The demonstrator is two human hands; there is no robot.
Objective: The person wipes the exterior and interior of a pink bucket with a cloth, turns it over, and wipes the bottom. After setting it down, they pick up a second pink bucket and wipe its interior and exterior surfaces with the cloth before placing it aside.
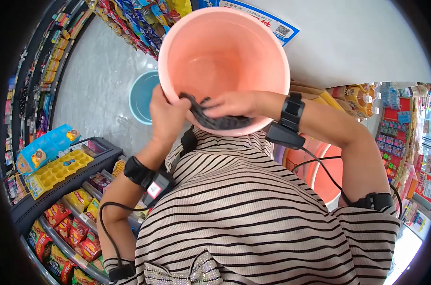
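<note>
A pink bucket [210, 52] is tilted with its open mouth towards me, close to my chest. My left hand [168, 113] grips its rim at the lower left, the thumb side near one end of a dark grey cloth [225, 122]. That cloth lies along the inside of the near rim. Inside the mouth, my right hand [229, 104] is closed on the cloth, its fingers bent over the upper edge. The bucket's inside shows nothing else.
A blue bucket [142, 99] stands on the grey floor at the left. Snack shelves [73, 237] fill the lower left, and hanging packets [135, 23] the top. More pink buckets [327, 175] are at my right, near bottled drinks [362, 97] and a white surface [358, 42].
</note>
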